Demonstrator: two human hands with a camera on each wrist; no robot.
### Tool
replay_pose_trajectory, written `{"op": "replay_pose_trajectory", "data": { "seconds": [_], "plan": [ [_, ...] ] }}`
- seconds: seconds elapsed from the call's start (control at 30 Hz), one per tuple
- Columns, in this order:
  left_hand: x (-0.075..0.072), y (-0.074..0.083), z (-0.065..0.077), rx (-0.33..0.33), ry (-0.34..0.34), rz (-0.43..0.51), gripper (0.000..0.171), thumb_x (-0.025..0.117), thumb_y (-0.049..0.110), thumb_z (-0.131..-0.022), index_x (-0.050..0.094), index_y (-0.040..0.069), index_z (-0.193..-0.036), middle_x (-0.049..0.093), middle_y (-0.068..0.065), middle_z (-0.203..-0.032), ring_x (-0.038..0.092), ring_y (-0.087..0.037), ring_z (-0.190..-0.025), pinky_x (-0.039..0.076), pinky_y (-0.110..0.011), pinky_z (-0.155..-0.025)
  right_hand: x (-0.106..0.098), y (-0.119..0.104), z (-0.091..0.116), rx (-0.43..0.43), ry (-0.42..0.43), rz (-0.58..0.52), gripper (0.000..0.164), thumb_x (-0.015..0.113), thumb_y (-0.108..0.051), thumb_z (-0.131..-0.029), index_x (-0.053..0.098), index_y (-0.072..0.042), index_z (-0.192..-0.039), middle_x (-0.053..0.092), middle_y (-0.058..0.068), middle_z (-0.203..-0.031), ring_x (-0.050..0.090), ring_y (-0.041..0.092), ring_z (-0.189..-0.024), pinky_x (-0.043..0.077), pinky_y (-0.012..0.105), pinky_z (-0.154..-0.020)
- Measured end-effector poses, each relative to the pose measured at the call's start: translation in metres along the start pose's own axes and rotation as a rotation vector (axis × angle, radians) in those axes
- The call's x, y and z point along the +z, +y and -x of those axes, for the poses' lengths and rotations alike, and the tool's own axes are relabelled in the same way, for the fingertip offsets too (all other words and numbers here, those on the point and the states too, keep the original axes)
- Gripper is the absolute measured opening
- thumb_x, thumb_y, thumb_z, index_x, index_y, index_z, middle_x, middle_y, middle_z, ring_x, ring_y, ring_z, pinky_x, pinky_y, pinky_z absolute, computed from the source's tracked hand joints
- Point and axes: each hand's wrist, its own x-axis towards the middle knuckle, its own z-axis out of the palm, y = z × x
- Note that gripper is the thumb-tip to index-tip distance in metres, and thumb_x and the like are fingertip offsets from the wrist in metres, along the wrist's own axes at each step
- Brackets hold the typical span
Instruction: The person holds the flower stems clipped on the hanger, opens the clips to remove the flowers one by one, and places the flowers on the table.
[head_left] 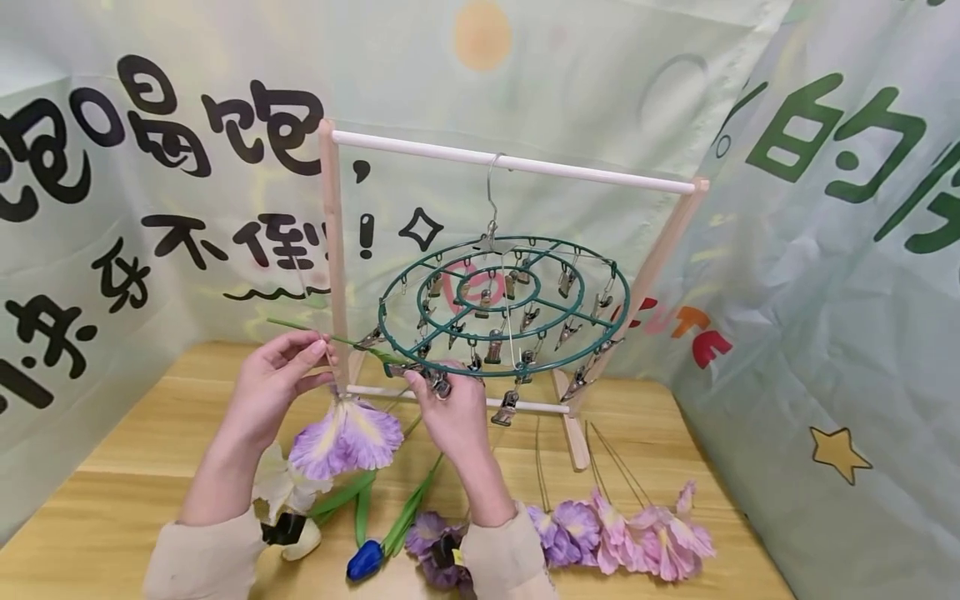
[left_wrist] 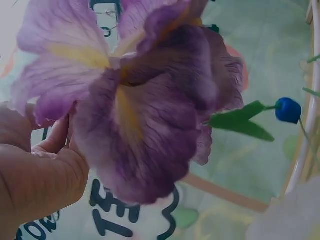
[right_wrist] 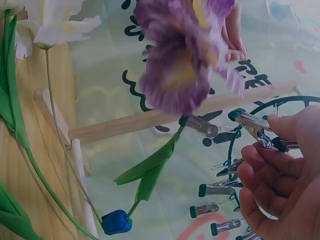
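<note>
My left hand (head_left: 281,387) pinches the thin stem of a purple iris (head_left: 345,437) between thumb and fingers, its bloom hanging down beside the stand's left post. In the left wrist view the bloom (left_wrist: 135,115) covers much of the fingers. My right hand (head_left: 457,412) is at the near left rim of a round green clip hanger (head_left: 551,369). Its thumb and fingers pinch a metal clip (right_wrist: 252,125) with green tips. Beside it, in the right wrist view, a blue tulip (right_wrist: 117,222) hangs head down from another clip (right_wrist: 200,126).
The hanger hooks over the white bar (head_left: 585,171) of a wooden stand (head_left: 335,242). Several metal clips dangle from its rings. Pink irises (head_left: 667,537) and a purple iris (head_left: 566,529) lie on the table (head_left: 150,467) at right. A white iris (head_left: 281,479) is below my left hand.
</note>
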Motion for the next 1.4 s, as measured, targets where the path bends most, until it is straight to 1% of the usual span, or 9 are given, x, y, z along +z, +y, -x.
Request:
{"op": "replay_pose_trajectory", "data": {
  "seconds": [0.37,0.5,0.7,0.77,0.87,1.0,1.17,1.27,1.4],
  "plan": [
    [-0.025,0.033,0.003,0.043,0.007,-0.011,0.012,0.064,0.002,-0.102,0.07,-0.001,-0.112,0.072,-0.004,-0.102,0.073,-0.014,-0.09,0.062,-0.029,-0.081,-0.007,0.003,-0.005,-0.012,0.003,0.019,0.022,0.079,-0.03,-0.094,0.075,-0.009,-0.089,0.066,0.001,-0.076,0.056,0.014,-0.067,0.045,0.028,-0.061],
    [-0.04,0.044,0.002,0.03,0.0,-0.07,0.012,0.065,0.003,-0.102,0.07,-0.001,-0.113,0.073,-0.004,-0.1,0.073,-0.013,-0.087,0.062,-0.028,-0.079,-0.008,0.003,-0.004,0.009,-0.012,0.009,0.022,0.079,-0.031,-0.094,0.074,-0.011,-0.089,0.064,-0.001,-0.075,0.055,0.013,-0.066,0.045,0.028,-0.06],
    [-0.065,0.057,-0.004,-0.031,0.008,-0.228,0.01,0.068,0.007,-0.101,0.073,0.008,-0.109,0.075,0.0,-0.096,0.073,-0.011,-0.085,0.061,-0.025,-0.077,-0.009,0.003,-0.004,0.016,-0.017,0.001,0.022,0.079,-0.031,-0.094,0.076,-0.009,-0.092,0.07,0.002,-0.082,0.062,0.016,-0.072,0.049,0.03,-0.066],
    [-0.074,0.06,-0.006,-0.076,0.019,-0.331,0.009,0.068,0.012,-0.102,0.072,0.012,-0.11,0.075,0.005,-0.096,0.074,-0.009,-0.084,0.061,-0.024,-0.074,-0.01,0.002,-0.004,0.016,-0.021,-0.004,0.021,0.079,-0.031,-0.094,0.077,-0.01,-0.094,0.07,0.001,-0.082,0.061,0.016,-0.072,0.049,0.03,-0.066],
    [-0.086,0.063,-0.011,-0.189,0.028,-0.504,0.014,0.067,0.026,-0.104,0.069,0.019,-0.116,0.074,0.013,-0.096,0.073,-0.007,-0.084,0.059,-0.024,-0.059,-0.01,0.002,-0.005,0.025,-0.028,-0.017,0.019,0.078,-0.03,-0.095,0.076,-0.011,-0.091,0.066,-0.001,-0.078,0.058,0.014,-0.069,0.047,0.029,-0.063],
    [-0.097,0.06,-0.018,-0.316,-0.014,-0.685,0.028,0.064,0.044,-0.103,0.063,0.024,-0.123,0.071,0.02,-0.097,0.071,-0.003,-0.088,0.046,-0.03,-0.043,-0.011,0.002,-0.004,0.057,-0.046,-0.037,0.024,0.078,-0.032,-0.096,0.07,-0.013,-0.082,0.056,-0.004,-0.068,0.049,0.012,-0.06,0.042,0.028,-0.058],
    [-0.106,0.048,-0.025,-0.355,-0.083,-0.811,0.043,0.061,0.046,-0.105,0.061,0.012,-0.132,0.069,0.009,-0.1,0.067,-0.009,-0.091,0.043,-0.031,-0.04,-0.01,0.002,-0.003,0.057,-0.054,-0.041,0.028,0.077,-0.032,-0.096,0.066,-0.014,-0.077,0.052,-0.005,-0.067,0.046,0.011,-0.058,0.04,0.027,-0.056],
    [-0.113,0.037,-0.029,-0.324,-0.124,-0.879,0.046,0.059,0.038,-0.107,0.059,0.001,-0.133,0.069,-0.002,-0.104,0.066,-0.014,-0.089,0.051,-0.03,-0.05,-0.009,0.002,-0.002,0.054,-0.055,-0.043,0.029,0.077,-0.032,-0.096,0.065,-0.014,-0.076,0.051,-0.005,-0.068,0.045,0.011,-0.058,0.039,0.026,-0.057],
    [-0.121,0.019,-0.033,-0.295,-0.183,-0.905,0.043,0.058,0.028,-0.108,0.059,-0.008,-0.131,0.07,-0.012,-0.107,0.066,-0.015,-0.088,0.059,-0.029,-0.073,-0.009,0.001,-0.001,0.068,-0.065,-0.059,0.031,0.077,-0.033,-0.096,0.064,-0.014,-0.075,0.049,-0.005,-0.065,0.042,0.01,-0.056,0.037,0.026,-0.055]
  ]
}}
